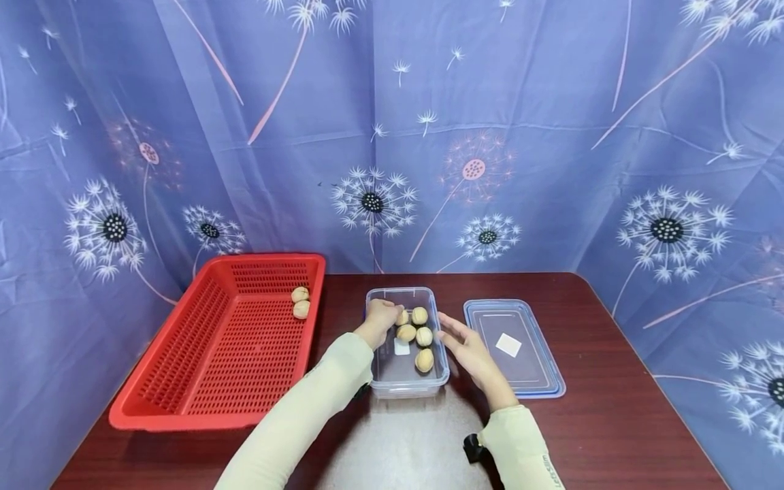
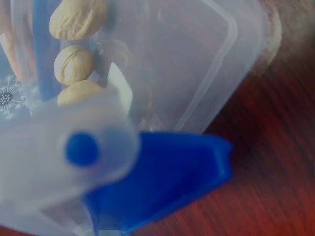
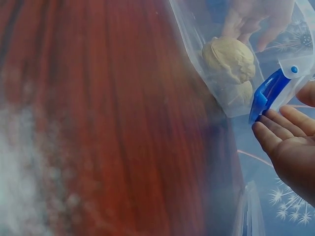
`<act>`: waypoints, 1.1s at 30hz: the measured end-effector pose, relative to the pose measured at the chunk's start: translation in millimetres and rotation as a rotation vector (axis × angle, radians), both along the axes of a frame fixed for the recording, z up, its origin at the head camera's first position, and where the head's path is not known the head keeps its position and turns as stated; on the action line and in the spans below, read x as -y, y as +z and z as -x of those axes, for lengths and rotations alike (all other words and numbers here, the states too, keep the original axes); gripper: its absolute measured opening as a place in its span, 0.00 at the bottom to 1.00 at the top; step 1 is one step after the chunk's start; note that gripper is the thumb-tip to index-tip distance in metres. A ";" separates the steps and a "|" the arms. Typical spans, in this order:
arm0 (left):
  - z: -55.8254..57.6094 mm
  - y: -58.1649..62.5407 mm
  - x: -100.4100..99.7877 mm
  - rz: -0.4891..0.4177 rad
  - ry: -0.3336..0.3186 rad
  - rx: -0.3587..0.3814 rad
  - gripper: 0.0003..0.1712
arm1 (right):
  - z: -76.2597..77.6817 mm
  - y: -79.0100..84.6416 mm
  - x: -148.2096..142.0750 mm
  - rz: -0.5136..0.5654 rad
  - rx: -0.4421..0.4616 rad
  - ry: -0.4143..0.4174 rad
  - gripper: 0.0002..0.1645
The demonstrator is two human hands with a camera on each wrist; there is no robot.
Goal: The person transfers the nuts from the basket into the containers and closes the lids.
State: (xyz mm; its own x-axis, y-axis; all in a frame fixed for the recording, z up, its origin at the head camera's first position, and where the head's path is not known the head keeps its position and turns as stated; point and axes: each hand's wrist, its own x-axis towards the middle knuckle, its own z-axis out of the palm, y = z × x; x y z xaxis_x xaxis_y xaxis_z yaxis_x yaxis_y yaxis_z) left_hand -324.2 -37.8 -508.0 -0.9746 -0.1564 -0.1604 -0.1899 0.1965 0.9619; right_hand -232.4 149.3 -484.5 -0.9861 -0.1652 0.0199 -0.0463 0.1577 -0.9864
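A clear plastic container stands mid-table, with several walnuts inside and a white square label. My left hand reaches in over its left side, and its fingertips pinch a walnut that they partly cover. At the right wall is my right hand, its fingers extended and holding nothing. In the right wrist view those fingertips meet a blue handle on the container. The left wrist view has another blue handle close up; the left hand is hidden there.
To the left stands a red perforated basket with two walnuts by its right wall. A clear lid with blue edging and a white label lies at the right. Patterned blue cloth hangs behind the brown table.
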 end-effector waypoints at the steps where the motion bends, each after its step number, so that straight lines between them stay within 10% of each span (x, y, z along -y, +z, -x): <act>1: -1.7 4.9 0.6 -0.018 -0.004 0.012 0.16 | -0.7 0.7 0.2 0.000 -0.002 -0.003 0.29; 3: -18.1 36.9 -0.3 -0.036 -0.005 0.086 0.19 | -1.1 0.4 0.6 0.008 -0.002 -0.007 0.29; 7: -30.9 63.8 1.9 -0.083 -0.016 0.060 0.20 | -0.6 0.3 0.4 0.008 0.003 -0.011 0.29; 25: -22.0 131.0 24.0 -0.184 -0.047 0.011 0.22 | -0.4 -1.8 0.1 -0.012 -0.007 -0.010 0.29; 33: -1.8 139.9 54.0 -0.342 -0.078 -0.071 0.20 | -0.8 0.9 0.7 -0.012 -0.022 -0.006 0.28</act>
